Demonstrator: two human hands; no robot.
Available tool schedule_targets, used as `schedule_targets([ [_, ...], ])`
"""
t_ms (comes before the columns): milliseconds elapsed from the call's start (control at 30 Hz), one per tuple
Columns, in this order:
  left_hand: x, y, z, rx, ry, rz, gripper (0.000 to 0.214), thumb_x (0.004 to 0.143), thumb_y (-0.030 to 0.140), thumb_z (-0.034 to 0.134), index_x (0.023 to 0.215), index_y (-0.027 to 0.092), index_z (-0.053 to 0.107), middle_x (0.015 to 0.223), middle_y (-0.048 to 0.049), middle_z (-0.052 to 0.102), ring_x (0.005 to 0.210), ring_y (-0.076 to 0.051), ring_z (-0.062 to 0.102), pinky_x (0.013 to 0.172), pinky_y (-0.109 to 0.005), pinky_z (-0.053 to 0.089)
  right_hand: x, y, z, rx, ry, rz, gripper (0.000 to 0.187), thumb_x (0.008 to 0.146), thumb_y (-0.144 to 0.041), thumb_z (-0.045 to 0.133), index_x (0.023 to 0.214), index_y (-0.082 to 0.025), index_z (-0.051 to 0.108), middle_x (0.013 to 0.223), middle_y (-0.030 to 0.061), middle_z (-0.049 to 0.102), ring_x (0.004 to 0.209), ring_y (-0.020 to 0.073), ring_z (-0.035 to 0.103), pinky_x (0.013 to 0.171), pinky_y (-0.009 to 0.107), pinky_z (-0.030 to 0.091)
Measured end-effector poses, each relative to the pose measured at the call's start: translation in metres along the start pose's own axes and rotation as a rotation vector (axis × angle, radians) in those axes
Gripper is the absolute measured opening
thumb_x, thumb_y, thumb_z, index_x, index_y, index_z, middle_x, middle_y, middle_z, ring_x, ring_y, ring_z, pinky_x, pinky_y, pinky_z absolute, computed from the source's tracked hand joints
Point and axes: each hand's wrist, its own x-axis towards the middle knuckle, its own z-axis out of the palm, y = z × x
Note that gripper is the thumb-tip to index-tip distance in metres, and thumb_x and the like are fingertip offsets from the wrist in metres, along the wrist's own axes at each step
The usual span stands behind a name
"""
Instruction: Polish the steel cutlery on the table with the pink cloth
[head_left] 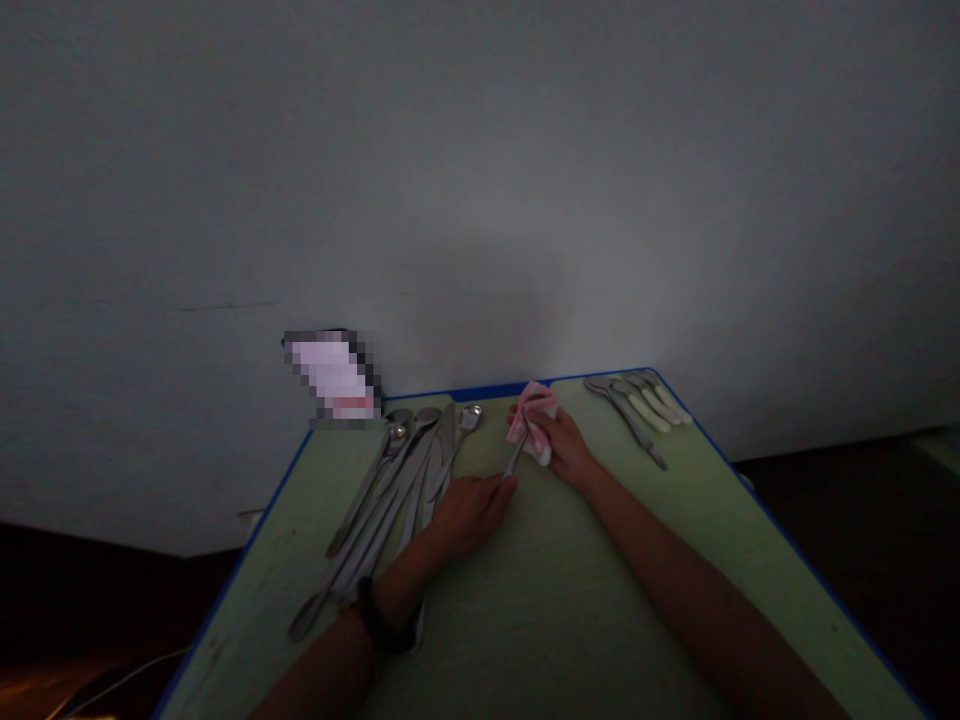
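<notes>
My left hand [471,515] is closed around the handle end of a thin metal piece of cutlery [515,460] above the middle of the table. The cutlery's far end is hidden inside a pink and white cloth [535,408], so its kind does not show. My right hand [568,450] grips the cloth around that end. Just left of my left hand lies a loose pile of metal cutlery, with a spoon [470,415] at its right side and several long handles pointing toward me. My left forearm crosses over part of this pile.
At the table's far right lie a metal spoon [626,418] and several pieces of cutlery with cream handles [649,412]. A pixelated device-like object [334,375] leans at the far left corner. The green table [540,620] has a blue edge and meets a grey wall [480,180].
</notes>
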Motion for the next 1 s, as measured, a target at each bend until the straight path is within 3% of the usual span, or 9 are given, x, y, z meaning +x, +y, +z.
schedule_targets([
  [1000, -0.0001, 0.0015, -0.0008, 0.016, 0.000, -0.009, 0.049, 0.094, 0.041, 0.020, 0.083, 0.016, 0.060, 0.069, -0.0053, 0.065, 0.062, -0.016, 0.059, 0.061, -0.025, 0.037, -0.0003, -0.0020, 0.0013, 0.033, -0.015, 0.028, 0.028, 0.066, -0.031, 0.071, 0.088, -0.016, 0.062, 0.085, 0.0064, 0.069, 0.075, 0.0182, 0.065, 0.068, 0.031, 0.052],
])
